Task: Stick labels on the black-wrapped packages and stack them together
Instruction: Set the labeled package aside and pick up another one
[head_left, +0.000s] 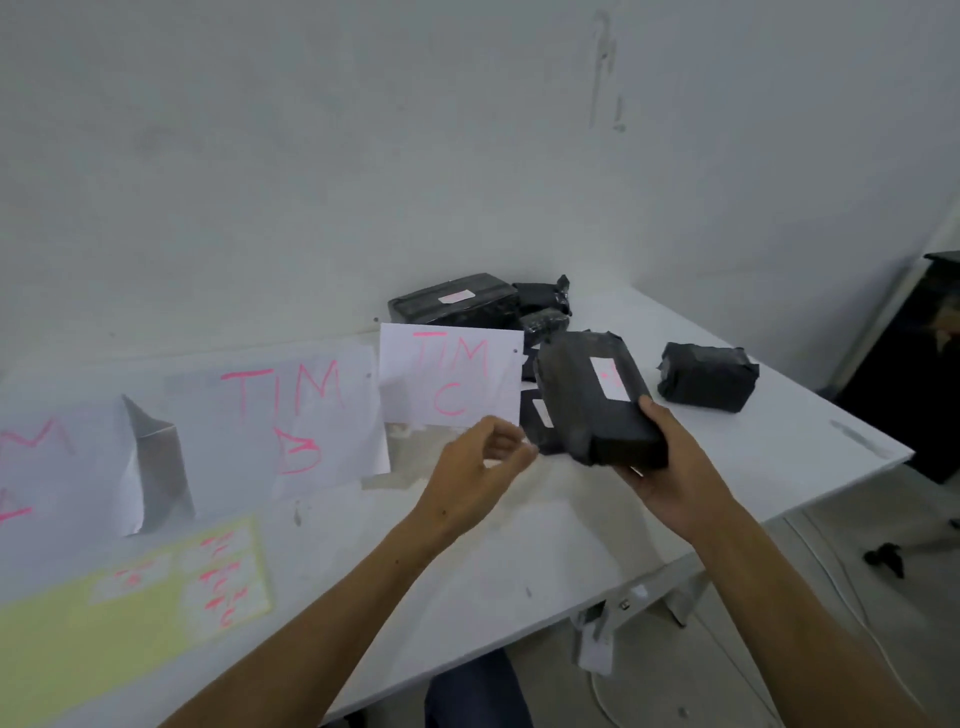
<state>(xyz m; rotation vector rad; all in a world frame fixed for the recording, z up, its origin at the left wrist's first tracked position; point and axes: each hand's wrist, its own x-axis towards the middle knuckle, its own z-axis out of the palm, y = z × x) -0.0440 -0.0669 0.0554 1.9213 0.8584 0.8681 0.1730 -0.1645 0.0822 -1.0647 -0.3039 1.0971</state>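
Note:
My right hand (670, 467) grips a black-wrapped package (587, 405) from below and holds it above the table; a white label (610, 378) with pink marks is stuck on its top. My left hand (480, 467) hovers just left of it, fingers curled and apart, holding nothing. Behind them several black packages (457, 301) lie piled by the wall, the big one bearing a label. One package (706, 376) lies alone to the right. A yellow label sheet (130, 608) with pink-marked stickers lies at the near left.
White paper signs with pink letters, "TIM C" (451, 374) and "TIM B" (291, 415), lean against the wall. The white table (753, 457) ends at the right edge. A dark cabinet (924, 374) stands at the right. Cables lie on the floor.

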